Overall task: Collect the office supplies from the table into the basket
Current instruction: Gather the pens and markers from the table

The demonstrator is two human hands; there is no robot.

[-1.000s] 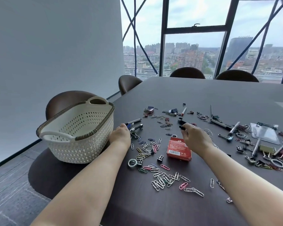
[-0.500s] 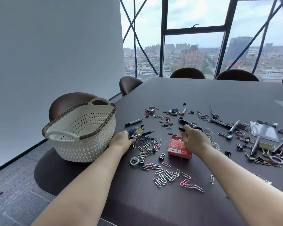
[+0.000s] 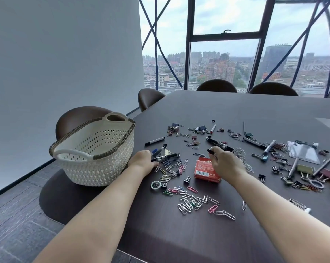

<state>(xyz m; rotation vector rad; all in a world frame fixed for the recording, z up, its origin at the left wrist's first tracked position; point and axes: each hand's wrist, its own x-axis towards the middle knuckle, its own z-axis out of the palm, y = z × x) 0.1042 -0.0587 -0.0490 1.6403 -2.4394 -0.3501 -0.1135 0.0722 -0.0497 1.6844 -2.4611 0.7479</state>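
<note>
Office supplies lie strewn across a dark bench as a person seated at its near edge reaches both bare arms forward among them. Nearest the camera, a loose cluster of paper clips in silver, pink and green is spread between the forearms. Just beyond it, a red cardboard box lies flat, partly under the right hand, whose fingers are pinched on a small black binder clip raised just above the surface. The left hand rests palm down at the bench's left edge, its fingers curled over a black pen and blue-capped markers beside it; whether they actually grip them cannot be told. Just left of that hand, a white perforated basket with a dark woven rim stands on a brown chair seat against the bench edge. Farther out, a black marker, more binder clips, pens and a clear badge holder lie scattered toward the right. Beyond them, chair backs line the far side of the bench under tall windows.
</note>
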